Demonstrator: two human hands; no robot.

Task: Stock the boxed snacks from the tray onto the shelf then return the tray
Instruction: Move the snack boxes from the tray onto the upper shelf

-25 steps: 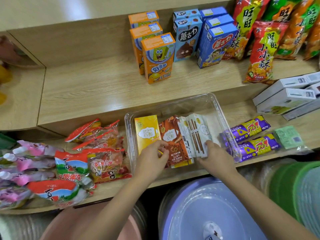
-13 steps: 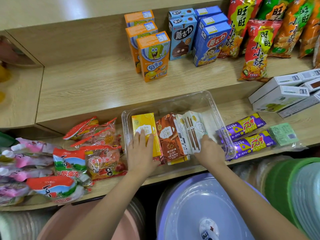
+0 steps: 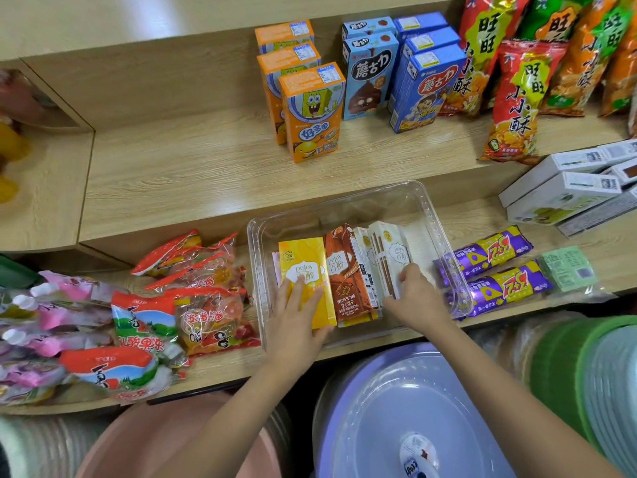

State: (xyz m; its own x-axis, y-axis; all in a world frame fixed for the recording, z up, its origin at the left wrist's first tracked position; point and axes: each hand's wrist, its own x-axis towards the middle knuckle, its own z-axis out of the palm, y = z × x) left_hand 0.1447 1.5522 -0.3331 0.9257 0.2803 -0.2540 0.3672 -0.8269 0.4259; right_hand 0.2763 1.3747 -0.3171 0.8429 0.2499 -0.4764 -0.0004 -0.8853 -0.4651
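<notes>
A clear plastic tray [image 3: 348, 201] sits on the lower wooden shelf. In it lie a yellow Pejoy box [image 3: 306, 263], a brown Pejoy box [image 3: 344, 270] and white Pejoy boxes [image 3: 391, 246], side by side. A pink box edge [image 3: 275, 267] shows left of the yellow one. My left hand [image 3: 296, 319] lies on the yellow box's near end, fingers spread on top, thumb hooked at its near edge. My right hand [image 3: 417, 298] has its fingers curled on the near end of a white box.
Upright orange boxes [image 3: 312, 112] and blue boxes [image 3: 424, 88] stand on the upper shelf [image 3: 193, 160], with red snack bags [image 3: 517, 101] to their right. Jelly bags [image 3: 203, 288] lie left of the tray, purple bars [image 3: 496, 281] right. White boxes [image 3: 565, 188] are stacked at far right.
My left hand went from curled at the yellow box's near end to spread flat on top of it. My right hand stays at the white box's end.
</notes>
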